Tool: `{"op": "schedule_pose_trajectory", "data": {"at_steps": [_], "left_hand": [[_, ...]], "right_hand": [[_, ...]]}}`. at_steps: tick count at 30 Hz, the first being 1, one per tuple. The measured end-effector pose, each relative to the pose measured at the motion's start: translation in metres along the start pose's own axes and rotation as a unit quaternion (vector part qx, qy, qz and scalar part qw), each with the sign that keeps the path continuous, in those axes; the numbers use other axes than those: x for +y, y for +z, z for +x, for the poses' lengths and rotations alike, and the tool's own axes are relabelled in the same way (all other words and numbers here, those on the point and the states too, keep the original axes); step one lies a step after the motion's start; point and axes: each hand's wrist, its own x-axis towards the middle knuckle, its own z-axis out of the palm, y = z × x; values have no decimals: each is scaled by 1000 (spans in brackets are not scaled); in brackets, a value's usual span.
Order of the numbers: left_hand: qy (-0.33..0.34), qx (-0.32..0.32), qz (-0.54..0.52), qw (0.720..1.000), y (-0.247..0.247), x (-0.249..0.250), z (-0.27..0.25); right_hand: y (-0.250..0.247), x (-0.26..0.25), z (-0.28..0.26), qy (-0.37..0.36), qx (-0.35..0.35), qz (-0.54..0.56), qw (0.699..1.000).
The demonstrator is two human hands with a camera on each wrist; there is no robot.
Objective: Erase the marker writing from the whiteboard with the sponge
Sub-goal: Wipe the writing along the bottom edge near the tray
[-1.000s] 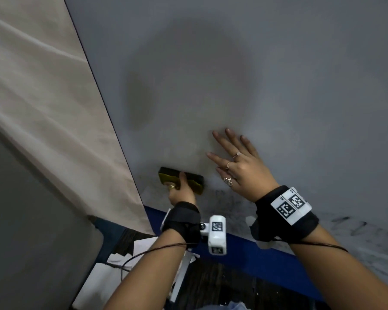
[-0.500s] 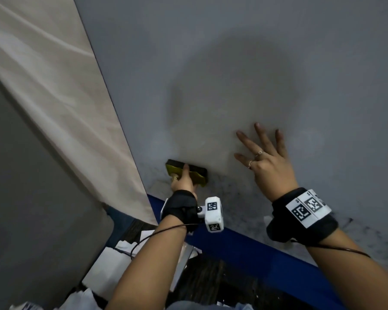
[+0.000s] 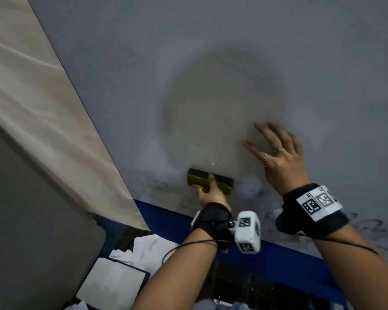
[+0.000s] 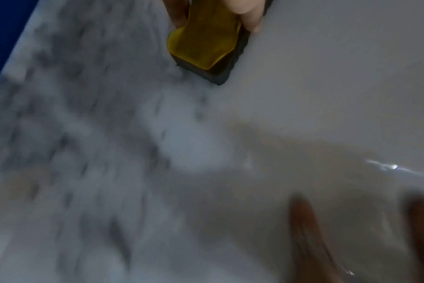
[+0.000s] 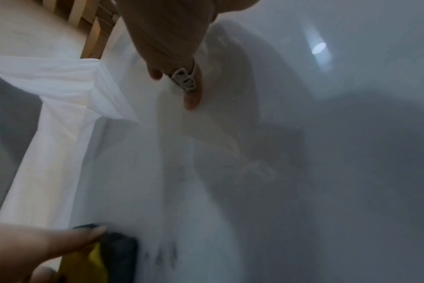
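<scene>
The left hand [image 3: 212, 190] reaches up with fingers curled in a grip, forearm raised. The right hand [image 3: 280, 159] lies flat, fingers [image 3: 264, 133] spread and straight (rings on two).

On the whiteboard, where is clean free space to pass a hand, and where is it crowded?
Free: the whiteboard above the sponge and right hand. Crowded: the low strip of marker smudges above the blue edge, where the left hand holds the sponge.

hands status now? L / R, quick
Left hand: grips the sponge, pressing it on the whiteboard.
Right hand: open, fingers spread flat on the whiteboard, holding nothing.
</scene>
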Motion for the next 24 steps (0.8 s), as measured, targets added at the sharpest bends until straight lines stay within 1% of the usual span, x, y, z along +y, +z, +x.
{"op": "schedule_pose_trajectory", "data": {"at_steps": [3,7,9,12,16,17,21,24], "left_hand": [[26,29,7,999,-15,15,25],[14,42,10,999,-14,18,31],[12,45,20,999,-5,13,21],[0,25,19,1000,9,-2,0],[-19,11,24,999,26,-29,-30],[-20,13,22,999,30,-35,-35],[-5,40,6,999,44,-49,-42],[12,47,-6,999,52,-67,-56]], "right_hand": [[-4,-4,-1,72,-23,-49,996],[-9,2,-5,145,-45,-92,984],[-8,5,-8,141,-55,-104,983],[-6,9,-11,118,-55,-118,984],[-15,22,-18,86,-64,-87,990],[-20,28,-22,89,-64,-90,990],[-47,55,-50,137,-51,-106,984],[-69,83,-76,140,-50,-103,984]]}}
